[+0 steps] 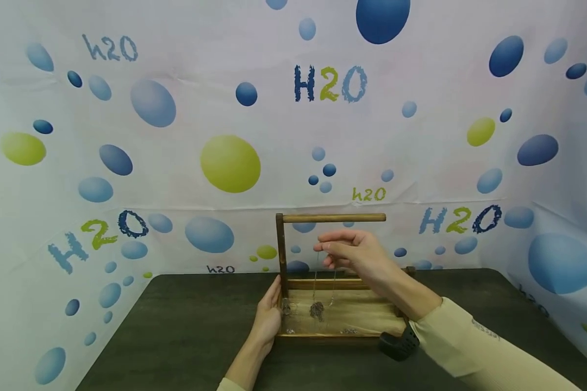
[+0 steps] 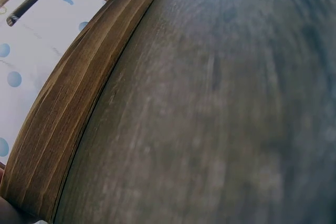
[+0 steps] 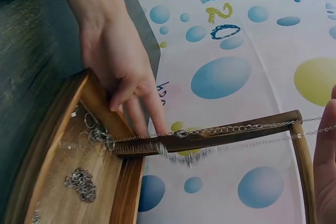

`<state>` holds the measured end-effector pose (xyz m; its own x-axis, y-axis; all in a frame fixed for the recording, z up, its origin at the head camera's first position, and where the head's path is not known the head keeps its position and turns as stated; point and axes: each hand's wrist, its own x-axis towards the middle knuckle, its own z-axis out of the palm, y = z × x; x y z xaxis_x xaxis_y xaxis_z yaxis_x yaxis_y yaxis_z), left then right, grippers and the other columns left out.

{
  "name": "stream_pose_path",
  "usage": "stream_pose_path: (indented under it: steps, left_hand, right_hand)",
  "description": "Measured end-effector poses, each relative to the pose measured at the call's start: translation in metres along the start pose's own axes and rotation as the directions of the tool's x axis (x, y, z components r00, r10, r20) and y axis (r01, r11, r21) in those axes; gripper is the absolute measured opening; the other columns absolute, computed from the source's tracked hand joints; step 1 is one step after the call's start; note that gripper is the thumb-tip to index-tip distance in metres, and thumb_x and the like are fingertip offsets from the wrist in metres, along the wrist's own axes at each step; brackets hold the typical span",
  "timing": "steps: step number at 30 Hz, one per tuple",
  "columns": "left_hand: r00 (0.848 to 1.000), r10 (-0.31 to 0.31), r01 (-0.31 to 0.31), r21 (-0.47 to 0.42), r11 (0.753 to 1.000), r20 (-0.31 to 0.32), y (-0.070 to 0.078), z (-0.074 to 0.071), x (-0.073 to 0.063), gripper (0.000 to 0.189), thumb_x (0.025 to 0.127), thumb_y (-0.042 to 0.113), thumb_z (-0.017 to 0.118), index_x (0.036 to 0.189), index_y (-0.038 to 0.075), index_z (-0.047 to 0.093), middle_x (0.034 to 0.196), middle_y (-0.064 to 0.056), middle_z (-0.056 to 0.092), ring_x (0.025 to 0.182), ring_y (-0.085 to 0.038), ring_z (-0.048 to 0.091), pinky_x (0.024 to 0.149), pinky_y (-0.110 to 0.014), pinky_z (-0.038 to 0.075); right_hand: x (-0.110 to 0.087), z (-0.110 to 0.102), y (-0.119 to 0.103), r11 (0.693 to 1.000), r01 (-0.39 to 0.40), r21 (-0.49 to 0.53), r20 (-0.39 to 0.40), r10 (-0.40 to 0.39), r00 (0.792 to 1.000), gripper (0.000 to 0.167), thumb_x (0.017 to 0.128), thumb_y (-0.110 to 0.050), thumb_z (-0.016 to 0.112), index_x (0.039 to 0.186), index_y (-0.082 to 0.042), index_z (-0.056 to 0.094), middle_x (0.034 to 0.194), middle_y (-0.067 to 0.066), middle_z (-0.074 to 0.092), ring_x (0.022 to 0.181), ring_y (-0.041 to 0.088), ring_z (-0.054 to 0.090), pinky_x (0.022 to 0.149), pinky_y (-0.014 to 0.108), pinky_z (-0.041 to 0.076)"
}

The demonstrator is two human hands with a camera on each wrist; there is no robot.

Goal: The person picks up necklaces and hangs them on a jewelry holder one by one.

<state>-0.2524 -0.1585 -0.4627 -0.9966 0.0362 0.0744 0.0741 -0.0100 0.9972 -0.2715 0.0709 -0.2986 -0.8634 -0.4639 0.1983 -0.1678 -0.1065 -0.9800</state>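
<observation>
A wooden jewellery stand has a shallow tray (image 1: 332, 338), an upright post (image 1: 281, 244) at its left and a horizontal bar (image 1: 335, 218) on top. My right hand (image 1: 359, 258), below the bar, pinches a thin silver chain necklace (image 3: 231, 128), whose two strands hang toward the tray. My left hand (image 1: 268, 315) lies against the tray's left side, and the right wrist view shows its fingers extended near the post's foot. A bunched chain (image 3: 81, 184) lies on the tray floor. Larger silver rings or links (image 3: 97, 135) sit in the tray corner near my left hand.
The stand is on a dark wood-grain table (image 2: 184, 119). Behind it hangs a white backdrop (image 1: 293, 125) with blue and green dots and lettering. A black device (image 1: 399, 345) is by the right sleeve. More small silver pieces (image 1: 348, 330) lie along the tray's front.
</observation>
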Motion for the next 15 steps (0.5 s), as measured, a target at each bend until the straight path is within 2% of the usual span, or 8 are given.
stream_pose_path:
  steps: [4,15]
  left_hand:
    - [1.0,-0.007,0.007,0.005,1.0,0.008,-0.002,0.001,-0.002,0.089,0.079,-0.022,0.025,0.162,0.009,0.014,0.164,-0.026,0.01,0.15,-0.044,0.004,0.099,-0.054,0.026]
    - [1.0,-0.003,0.003,-0.005,1.0,-0.007,0.0,0.0,0.0,0.091,0.077,-0.024,0.025,0.162,0.007,0.015,0.164,-0.025,0.012,0.15,-0.042,0.006,0.102,-0.054,0.026]
  right_hand:
    - [0.008,0.006,-0.001,1.0,0.007,0.003,-0.005,-0.007,1.0,0.029,0.099,-0.008,0.062,0.125,0.005,0.065,0.113,0.015,0.072,0.082,0.02,0.07,0.079,0.037,0.057]
    - [0.028,0.017,-0.01,0.999,0.031,-0.021,-0.032,-0.032,0.999,0.029,0.099,-0.006,0.062,0.126,0.005,0.065,0.118,0.02,0.07,0.086,0.022,0.072,0.081,0.04,0.058]
